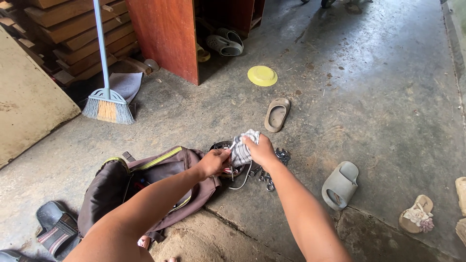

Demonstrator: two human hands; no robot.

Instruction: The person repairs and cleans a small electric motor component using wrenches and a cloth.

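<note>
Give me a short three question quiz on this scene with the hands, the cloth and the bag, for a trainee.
1. True or false: the right hand grips a striped cloth.
2. Which thing lies nearest the left hand? A) the broom B) the brown backpack C) the yellow lid
3. What lies on the concrete floor just right of the right hand?

Key
1. True.
2. B, the backpack lies right beside that hand.
3. A heap of metal wrenches, with a grey slipper farther right.
</note>
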